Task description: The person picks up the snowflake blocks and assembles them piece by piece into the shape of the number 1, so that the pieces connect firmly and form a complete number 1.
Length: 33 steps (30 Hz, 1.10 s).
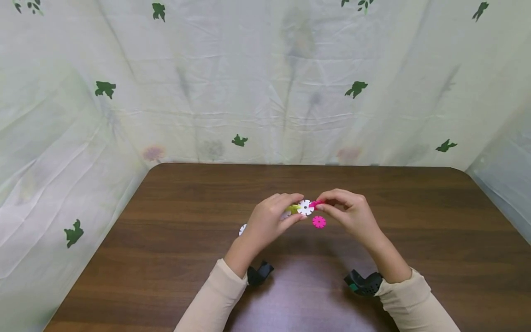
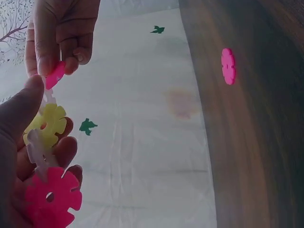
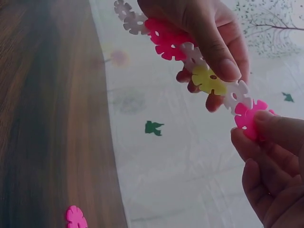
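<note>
My left hand [image 1: 271, 216] grips a chain of flat, notched snowflake discs joined edge to edge. In the right wrist view the chain runs through white, pink and white discs to a yellow disc [image 3: 209, 80], then a white disc [image 3: 237, 96] past the fingertips. At that end my right hand [image 1: 352, 213] pinches a pink disc [image 3: 250, 119] between thumb and fingers, its edge meeting the white one. The chain's far end, a white disc [image 1: 243, 228], pokes out behind the left wrist in the head view.
A loose pink disc [image 1: 319, 222] lies on the brown wooden table [image 1: 186, 258], just below the hands. A pale cloth with green bird shapes [image 1: 238, 140] hangs behind the table. Black wrist devices [image 1: 364, 283] sit on both forearms.
</note>
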### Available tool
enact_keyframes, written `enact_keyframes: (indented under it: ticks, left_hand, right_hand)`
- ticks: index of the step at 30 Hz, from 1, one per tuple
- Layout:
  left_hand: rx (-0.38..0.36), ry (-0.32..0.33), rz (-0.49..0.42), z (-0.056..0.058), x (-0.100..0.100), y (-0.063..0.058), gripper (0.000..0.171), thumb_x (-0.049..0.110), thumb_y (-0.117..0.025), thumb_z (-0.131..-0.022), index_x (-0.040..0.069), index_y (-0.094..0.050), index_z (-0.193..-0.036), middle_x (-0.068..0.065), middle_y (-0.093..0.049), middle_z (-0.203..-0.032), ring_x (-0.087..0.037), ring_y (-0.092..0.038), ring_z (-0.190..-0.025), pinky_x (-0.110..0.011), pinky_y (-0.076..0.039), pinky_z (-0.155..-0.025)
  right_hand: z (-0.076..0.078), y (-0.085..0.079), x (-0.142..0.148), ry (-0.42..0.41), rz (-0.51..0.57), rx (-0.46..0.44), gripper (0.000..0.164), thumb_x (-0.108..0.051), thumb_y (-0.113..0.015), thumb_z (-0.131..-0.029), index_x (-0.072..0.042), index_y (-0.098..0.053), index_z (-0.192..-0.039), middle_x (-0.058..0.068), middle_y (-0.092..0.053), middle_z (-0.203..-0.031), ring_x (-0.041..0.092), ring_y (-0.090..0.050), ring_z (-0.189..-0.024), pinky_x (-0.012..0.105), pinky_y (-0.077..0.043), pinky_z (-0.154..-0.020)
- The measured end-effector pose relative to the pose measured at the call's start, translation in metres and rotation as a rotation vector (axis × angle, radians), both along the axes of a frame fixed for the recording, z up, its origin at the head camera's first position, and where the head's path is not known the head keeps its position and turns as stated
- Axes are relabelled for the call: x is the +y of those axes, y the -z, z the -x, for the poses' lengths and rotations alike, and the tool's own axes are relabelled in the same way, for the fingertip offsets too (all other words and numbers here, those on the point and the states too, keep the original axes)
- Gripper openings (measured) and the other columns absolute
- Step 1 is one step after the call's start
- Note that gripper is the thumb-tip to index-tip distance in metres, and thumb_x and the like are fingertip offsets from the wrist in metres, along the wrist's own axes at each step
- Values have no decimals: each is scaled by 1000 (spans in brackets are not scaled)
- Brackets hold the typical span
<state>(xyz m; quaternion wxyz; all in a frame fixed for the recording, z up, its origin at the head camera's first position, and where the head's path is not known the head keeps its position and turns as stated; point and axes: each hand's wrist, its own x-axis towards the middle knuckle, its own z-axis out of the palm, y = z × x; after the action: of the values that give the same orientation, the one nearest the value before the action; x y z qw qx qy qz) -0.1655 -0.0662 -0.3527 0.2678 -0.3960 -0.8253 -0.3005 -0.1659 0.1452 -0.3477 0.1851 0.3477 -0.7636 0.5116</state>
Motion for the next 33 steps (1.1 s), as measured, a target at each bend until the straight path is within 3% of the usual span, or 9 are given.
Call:
enact_keyframes:
  ticks: [5,11,20,28,33]
  left_hand:
    - [36,-17,1,1,-1,-1,39,22,-74,-75,3,-63,-107,-2,-65,-98,-11,-59,-86,-25,-41,-83]
    - [80,-10,0,2,0,-2,39,21,-76,-72,3,-64,-104,-2,-65,-94,-11,-59,-81,-26,-40,-83]
    - [81,-12,18,-2,6,-1,39,24,-76,-72,5,-63,-105,0,-65,-94,-10,-58,-80,-26,-40,-79]
    - [105,-21,-5,-3,8,1,39,24,-77,-71,7,-64,-104,1,-64,-90,-10,-55,-75,-22,-40,-69]
    - [104,-32,-1,-3,7,2,36,25,-75,-72,8,-64,-102,2,-64,-89,-9,-55,-76,-21,-40,-68]
  right_hand:
    - [-3,-3,-2,29,29,-122,18,5,-69,-73,-4,-66,-88,3,-64,-83,16,-59,-70,23,-50,-61]
    - [-12,-13,-8,18,81,-261,16,7,-67,-75,3,-63,-90,12,-63,-81,19,-58,-62,25,-49,-57]
    - [-8,0,-13,-8,203,-455,17,0,-67,-78,5,-62,-93,12,-63,-81,21,-64,-66,29,-51,-59]
    - [-8,2,-17,-42,263,-536,19,0,-67,-79,8,-59,-95,16,-61,-81,20,-64,-67,31,-52,-59]
    - [-7,4,-15,-72,233,-518,21,0,-66,-79,7,-58,-98,15,-61,-84,22,-64,-70,31,-52,-61]
